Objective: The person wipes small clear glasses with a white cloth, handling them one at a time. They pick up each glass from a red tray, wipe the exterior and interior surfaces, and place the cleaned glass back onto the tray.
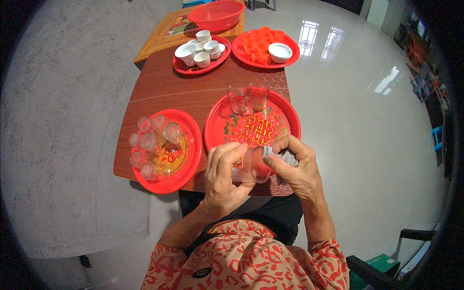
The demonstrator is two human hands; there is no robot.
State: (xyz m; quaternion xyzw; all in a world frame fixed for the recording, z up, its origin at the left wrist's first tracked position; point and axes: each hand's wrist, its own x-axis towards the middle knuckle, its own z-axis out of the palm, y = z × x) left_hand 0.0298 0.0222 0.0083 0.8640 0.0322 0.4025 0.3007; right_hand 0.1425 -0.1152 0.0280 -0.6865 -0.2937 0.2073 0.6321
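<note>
My left hand (225,176) is wrapped round a clear drinking glass (252,166), which lies tipped on its side over the near edge of a round red tray (209,126). At the glass's right end, my right hand (297,166) pinches a grey cloth (288,157) against the rim. Two more clear glasses (238,102) stand upright at the far side of that tray. To the left, a second red tray (195,164) carries several small clear glasses (148,141).
On the brown table (169,92), a red tray (180,70) of white cups (202,59) stands far left, beside a red tray (290,61) with orange cups (256,46) and a white lidded bowl (280,52). Behind is a red basin (217,19). A black armrest (369,273) is lower right.
</note>
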